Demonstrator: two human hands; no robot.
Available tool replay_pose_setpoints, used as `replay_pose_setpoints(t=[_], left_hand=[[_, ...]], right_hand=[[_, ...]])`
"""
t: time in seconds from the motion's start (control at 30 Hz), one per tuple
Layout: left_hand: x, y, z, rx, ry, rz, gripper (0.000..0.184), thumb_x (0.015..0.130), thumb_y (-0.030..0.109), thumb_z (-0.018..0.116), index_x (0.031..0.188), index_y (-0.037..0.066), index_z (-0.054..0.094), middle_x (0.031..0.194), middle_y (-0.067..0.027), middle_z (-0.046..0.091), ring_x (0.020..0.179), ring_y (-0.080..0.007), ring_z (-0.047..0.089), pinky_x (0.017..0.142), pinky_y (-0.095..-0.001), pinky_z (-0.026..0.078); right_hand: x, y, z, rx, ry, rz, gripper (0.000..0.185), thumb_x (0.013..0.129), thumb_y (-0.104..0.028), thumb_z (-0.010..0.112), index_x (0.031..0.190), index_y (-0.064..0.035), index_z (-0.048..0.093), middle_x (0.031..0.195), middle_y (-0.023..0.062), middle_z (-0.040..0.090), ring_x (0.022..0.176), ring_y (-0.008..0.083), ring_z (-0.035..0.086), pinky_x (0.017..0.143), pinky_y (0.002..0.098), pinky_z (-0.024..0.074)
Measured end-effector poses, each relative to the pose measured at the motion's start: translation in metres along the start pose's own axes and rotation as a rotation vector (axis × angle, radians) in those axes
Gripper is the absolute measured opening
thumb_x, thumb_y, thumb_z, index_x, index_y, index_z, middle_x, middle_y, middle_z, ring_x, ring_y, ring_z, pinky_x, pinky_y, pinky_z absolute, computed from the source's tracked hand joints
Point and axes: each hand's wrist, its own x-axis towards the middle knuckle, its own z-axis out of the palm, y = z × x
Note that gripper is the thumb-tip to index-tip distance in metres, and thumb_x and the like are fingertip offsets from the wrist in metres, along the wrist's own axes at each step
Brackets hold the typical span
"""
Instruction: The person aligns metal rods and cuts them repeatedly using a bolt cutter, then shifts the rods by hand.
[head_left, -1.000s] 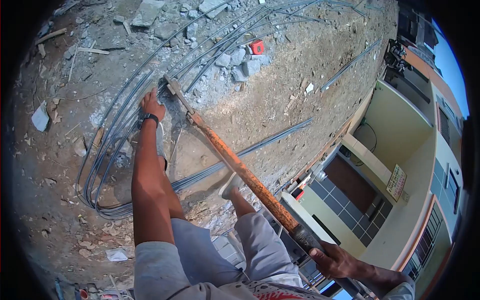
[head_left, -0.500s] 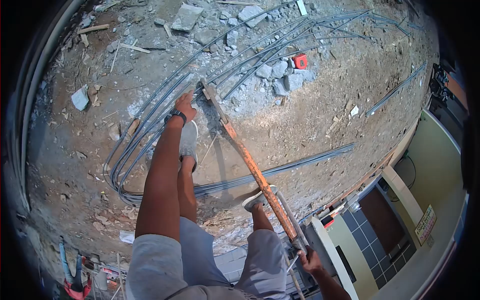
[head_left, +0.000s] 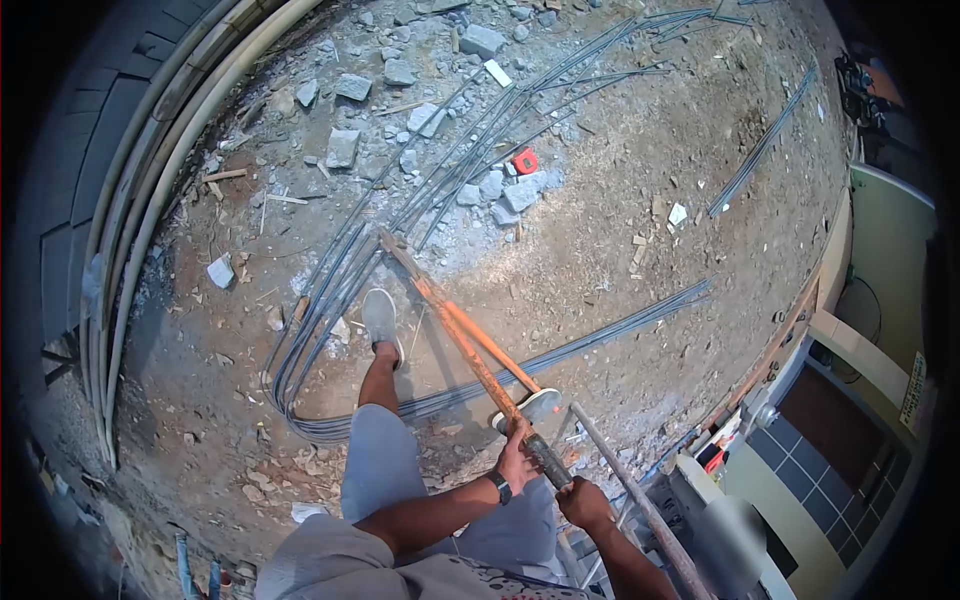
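A long orange-handled bolt cutter [head_left: 455, 335] reaches from my hands to the bundle of thin steel rods [head_left: 335, 275] on the ground. Its jaws lie at the upper run of the rods; whether they bite on one I cannot tell. One handle rests low, its end by my right shoe [head_left: 540, 405]. My left hand [head_left: 517, 462], with a watch on the wrist, is closed around the other handle. Further back, my right hand [head_left: 585, 503] is wrapped round the dark end of that same handle. The rods bend in a U around my left shoe [head_left: 380, 318].
Broken concrete lumps [head_left: 505, 195] and a red tape measure [head_left: 525, 161] lie beyond the rods. More rods [head_left: 765, 140] lie to the right. Thick pale poles [head_left: 165, 170] curve along the left. A metal pipe frame [head_left: 640, 490] stands beside my right hand.
My left hand has left the rods near the jaws and come back to the handle. The bolt cutter's handles have spread apart, and my right hand stays on one. The view has shifted.
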Motion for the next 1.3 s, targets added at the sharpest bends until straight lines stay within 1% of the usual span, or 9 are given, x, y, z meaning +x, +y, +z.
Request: replay_pose_setpoints(t=[0.03, 0.07, 0.17, 0.47, 0.6, 0.63, 0.73, 1.03, 1.3], left_hand=[[-0.020, -0.032, 0.027, -0.086, -0.002, 0.043, 0.066, 0.085, 0.054, 0.069, 0.136, 0.018, 0.046, 0.116, -0.0116, 0.059, 0.106, -0.0275, 0.060, 0.091, -0.0451, 0.046], [0.000, -0.065, 0.029, -0.043, 0.057, 0.029, 0.038, 0.083, 0.035, 0.075, 0.112, 0.015, 0.061, 0.092, -0.0045, 0.060, 0.082, -0.0217, 0.062, 0.074, -0.0398, 0.048], [0.004, -0.076, 0.070, -0.056, 0.444, 0.224, 0.011, 0.084, 0.018, 0.068, 0.077, 0.012, 0.063, 0.067, 0.0031, 0.049, 0.057, -0.0150, 0.050, 0.055, -0.0355, 0.042], [0.155, -0.130, 0.046, 0.049, 0.546, 0.413, 0.011, 0.087, 0.015, 0.062, 0.079, 0.007, 0.061, 0.060, 0.0009, 0.051, 0.048, -0.0116, 0.046, 0.045, -0.0290, 0.039], [0.212, -0.151, -0.003, 0.152, 0.642, 0.479, 0.022, 0.086, 0.021, 0.064, 0.067, 0.012, 0.057, 0.054, 0.0006, 0.052, 0.039, -0.0129, 0.046, 0.036, -0.0301, 0.036], [0.219, -0.156, -0.008, 0.078, 0.635, 0.549, 0.040, 0.085, 0.030, 0.071, 0.056, 0.012, 0.051, 0.050, -0.0022, 0.052, 0.035, -0.0160, 0.048, 0.031, -0.0312, 0.035], [0.203, -0.174, -0.025, 0.132, 0.637, 0.434, 0.041, 0.085, 0.032, 0.071, 0.056, 0.012, 0.051, 0.051, -0.0018, 0.052, 0.036, -0.0155, 0.049, 0.032, -0.0316, 0.036], [0.143, -0.139, 0.023, 0.165, 0.689, 0.528, 0.027, 0.083, 0.019, 0.065, 0.065, 0.003, 0.053, 0.056, -0.0048, 0.053, 0.042, -0.0155, 0.049, 0.038, -0.0310, 0.041], [0.194, -0.181, 0.030, 0.099, 0.503, 0.477, 0.028, 0.083, 0.027, 0.068, 0.077, 0.004, 0.054, 0.055, -0.0052, 0.048, 0.044, -0.0174, 0.046, 0.039, -0.0331, 0.038]], right_hand=[[-0.006, -0.006, -0.004, 0.001, -0.040, 0.018, 0.041, 0.086, -0.032, 0.058, 0.106, 0.0030, 0.064, 0.096, 0.0296, 0.068, 0.093, 0.0441, 0.066, 0.082, 0.0504, 0.0529], [-0.012, -0.011, -0.006, 0.005, -0.052, 0.026, 0.044, 0.087, -0.032, 0.058, 0.116, 0.0017, 0.061, 0.101, 0.0291, 0.068, 0.098, 0.0440, 0.066, 0.086, 0.0500, 0.0527], [-0.012, 0.004, -0.015, 0.110, -0.025, -0.064, 0.047, 0.089, -0.033, 0.057, 0.123, -0.0012, 0.058, 0.108, 0.0269, 0.068, 0.105, 0.0413, 0.065, 0.090, 0.0484, 0.0519], [0.121, 0.100, 0.030, 0.103, -0.138, -0.176, 0.045, 0.089, -0.034, 0.058, 0.122, -0.0043, 0.060, 0.113, 0.0207, 0.068, 0.108, 0.0363, 0.066, 0.091, 0.0456, 0.0521], [0.173, 0.125, 0.101, 0.257, -0.007, -0.275, 0.047, 0.090, -0.037, 0.058, 0.128, -0.0098, 0.059, 0.115, 0.0194, 0.068, 0.109, 0.0379, 0.065, 0.090, 0.0450, 0.0517], [0.171, 0.137, 0.119, 0.275, -0.012, -0.284, 0.047, 0.090, -0.037, 0.058, 0.128, -0.0096, 0.059, 0.114, 0.0197, 0.068, 0.108, 0.0385, 0.065, 0.089, 0.0457, 0.0516], [0.176, 0.152, 0.146, 0.220, -0.133, -0.240, 0.048, 0.090, -0.037, 0.059, 0.130, -0.0092, 0.057, 0.112, 0.0203, 0.069, 0.107, 0.0392, 0.065, 0.089, 0.0470, 0.0514], [0.108, 0.152, 0.137, 0.188, 0.201, -0.176, 0.033, 0.086, -0.030, 0.061, 0.106, -0.0033, 0.065, 0.095, 0.0220, 0.071, 0.089, 0.0378, 0.070, 0.081, 0.0475, 0.0539], [0.140, 0.173, 0.085, 0.128, 0.162, -0.250, 0.028, 0.089, -0.026, 0.056, 0.103, -0.0047, 0.066, 0.094, 0.0201, 0.072, 0.088, 0.0361, 0.071, 0.078, 0.0450, 0.0555]])
